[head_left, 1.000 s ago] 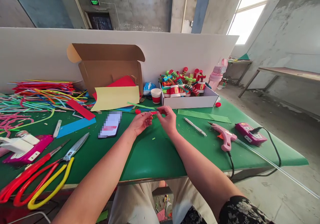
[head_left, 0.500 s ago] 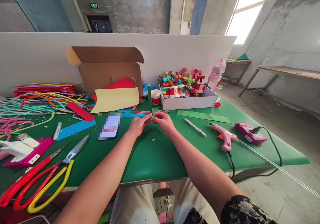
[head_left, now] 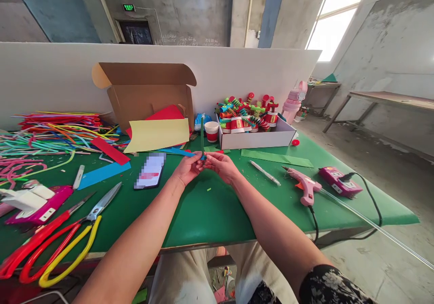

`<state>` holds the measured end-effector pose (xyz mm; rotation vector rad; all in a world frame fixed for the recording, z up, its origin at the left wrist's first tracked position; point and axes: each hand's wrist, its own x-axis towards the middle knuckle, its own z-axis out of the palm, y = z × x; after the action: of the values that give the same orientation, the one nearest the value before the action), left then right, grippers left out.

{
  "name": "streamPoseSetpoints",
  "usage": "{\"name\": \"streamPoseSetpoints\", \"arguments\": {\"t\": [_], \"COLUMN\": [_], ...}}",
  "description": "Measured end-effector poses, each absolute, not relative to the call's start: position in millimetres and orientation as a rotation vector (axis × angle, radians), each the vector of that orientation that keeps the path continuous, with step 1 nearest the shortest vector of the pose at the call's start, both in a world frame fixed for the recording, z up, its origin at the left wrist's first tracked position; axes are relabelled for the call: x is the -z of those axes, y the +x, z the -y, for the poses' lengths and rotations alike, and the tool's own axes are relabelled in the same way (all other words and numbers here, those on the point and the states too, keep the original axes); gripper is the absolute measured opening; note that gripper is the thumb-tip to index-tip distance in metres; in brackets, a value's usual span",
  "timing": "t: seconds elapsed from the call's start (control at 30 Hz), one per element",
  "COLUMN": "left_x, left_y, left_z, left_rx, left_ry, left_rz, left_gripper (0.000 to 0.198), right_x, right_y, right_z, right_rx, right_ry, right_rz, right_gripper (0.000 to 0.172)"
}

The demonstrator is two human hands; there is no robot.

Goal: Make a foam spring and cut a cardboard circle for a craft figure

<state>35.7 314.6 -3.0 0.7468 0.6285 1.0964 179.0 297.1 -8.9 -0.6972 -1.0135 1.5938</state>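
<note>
Both hands meet over the middle of the table, closed in a pinch where two paper strips cross. My left hand (head_left: 188,168) grips the crossing from the left, with the blue paper strip (head_left: 176,151) running out leftward past its fingers. From the right, my right hand (head_left: 221,165) pinches the same spot. The green paper strip (head_left: 202,134) stands upright from between the fingertips, seen nearly edge-on. A bit of blue shows at the crossing; the fingers hide the rest of the fold. Behind the hands is a red and white paper cup (head_left: 212,132).
Scissors (head_left: 98,211), a phone (head_left: 150,172) and pipe cleaners (head_left: 64,127) lie to the left. On the right are a pen (head_left: 265,173), a glue gun (head_left: 303,184) and a power strip (head_left: 340,182). A white box (head_left: 257,140) of paper figures stands behind, beside an open cardboard box (head_left: 149,75).
The green strip has turned from showing its flat face to nearly edge-on. Blue paper now shows at the crossing between the fingertips. Both hands stay in almost the same place.
</note>
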Motion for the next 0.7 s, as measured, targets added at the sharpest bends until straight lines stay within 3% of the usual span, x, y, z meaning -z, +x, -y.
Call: {"name": "streamPoseSetpoints", "arguments": {"t": [0.7], "left_x": [-2.2], "left_y": [33.8], "left_z": [-314.3], "left_rx": [-1.220], "left_ry": [0.666], "left_rz": [-0.607], "left_gripper": [0.015], "right_x": [6.9], "right_y": [180.4], "right_z": [-296.6], "right_rx": [-1.592], "right_ry": [-0.747], "right_rz": [0.979], "right_gripper": [0.032]}}
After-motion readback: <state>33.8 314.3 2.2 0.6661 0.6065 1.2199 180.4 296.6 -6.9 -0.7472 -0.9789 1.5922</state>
